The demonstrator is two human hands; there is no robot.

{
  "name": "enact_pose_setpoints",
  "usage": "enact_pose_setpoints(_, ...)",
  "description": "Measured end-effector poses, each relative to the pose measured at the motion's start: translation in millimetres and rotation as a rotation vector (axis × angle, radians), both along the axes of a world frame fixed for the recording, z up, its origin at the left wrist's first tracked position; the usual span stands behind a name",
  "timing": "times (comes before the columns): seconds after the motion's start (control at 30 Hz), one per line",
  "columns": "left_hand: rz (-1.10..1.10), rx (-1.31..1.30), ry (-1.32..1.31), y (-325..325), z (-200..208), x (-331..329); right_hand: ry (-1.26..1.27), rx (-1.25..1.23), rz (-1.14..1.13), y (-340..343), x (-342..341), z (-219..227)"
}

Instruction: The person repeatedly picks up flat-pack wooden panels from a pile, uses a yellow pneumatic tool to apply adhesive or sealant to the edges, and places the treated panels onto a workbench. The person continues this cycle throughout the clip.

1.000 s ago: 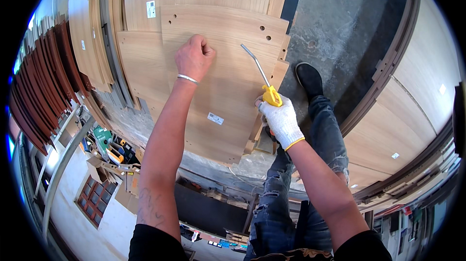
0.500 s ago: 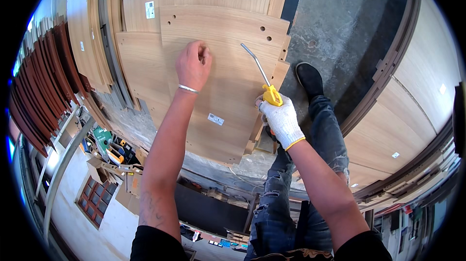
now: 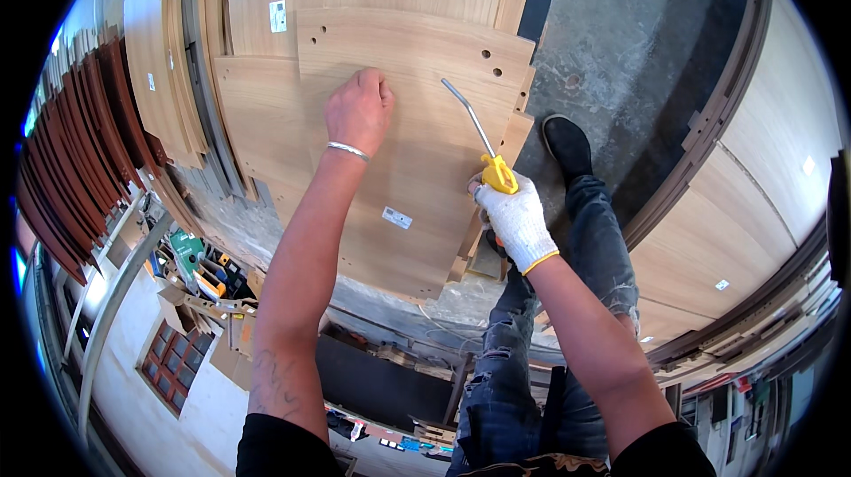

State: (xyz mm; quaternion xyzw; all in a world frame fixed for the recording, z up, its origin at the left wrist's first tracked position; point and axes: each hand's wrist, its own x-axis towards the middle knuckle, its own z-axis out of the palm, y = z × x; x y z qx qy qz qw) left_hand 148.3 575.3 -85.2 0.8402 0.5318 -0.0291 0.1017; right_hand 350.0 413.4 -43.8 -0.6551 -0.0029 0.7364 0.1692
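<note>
Gripping the yellow blow gun (image 3: 501, 175) at two o'clock, my gloved right hand (image 3: 514, 211) is closed near the edge of the wooden panel (image 3: 425, 149). At eleven, my bare left hand (image 3: 359, 112) curls shut, contents I cannot tell. Beyond, toward two, concrete floor (image 3: 629, 43) extends.

One yellow-handled air blow gun (image 3: 501, 175). One white knit glove (image 3: 520, 224) and one silver bracelet (image 3: 347, 150). The wood-grain panel (image 3: 417, 131) beneath bears one white label (image 3: 396, 217) and, along its far side, four round holes (image 3: 486, 54): two at left, two larger at right. Two denim legs (image 3: 503, 362). One red-brown window grille (image 3: 167, 360). The dark red boards (image 3: 75, 158) overlap too closely to count.
</note>
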Motion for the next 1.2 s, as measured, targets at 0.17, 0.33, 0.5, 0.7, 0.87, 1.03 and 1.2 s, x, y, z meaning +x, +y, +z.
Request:
enact_pose_setpoints(0.17, 0.078, -0.028, -0.010, 1.3, -2.8, 0.2, 0.009, 0.006, -0.025, 2.3, 2.4, 2.2)
enact_pose_setpoints(0.33, 0.222, -0.282, -0.174, -16.1, 5.4, -0.4, 0.009, -0.003, -0.079, -0.9, 4.9, -1.6)
enact_pose_setpoints(0.5, 0.423, -0.158, -0.369, -44.9, -4.3, -8.5, 0.020, -0.012, -0.055, -4.8, 0.5, -4.9)
enact_pose_setpoints(0.7, 0.409, -0.011, -0.283, -40.6, -4.6, 4.0, 0.012, -0.008, -0.054, -7.7, -3.1, -3.4)
enact_pose_setpoints(0.87, 0.188, 0.087, -0.089, -24.8, -2.3, 5.5, -0.003, -0.008, -0.017, -10.8, -8.9, -4.2)
enact_pose_setpoints(1.03, 0.133, -0.096, 0.156, -10.0, 4.4, 10.4, 0.002, -0.016, -0.019, -12.1, -10.3, -5.6)
enact_pose_setpoints(1.2, 0.037, -0.059, 0.214, 1.6, 4.9, 13.6, -0.003, -0.007, -0.024, -11.1, -10.3, -3.0)
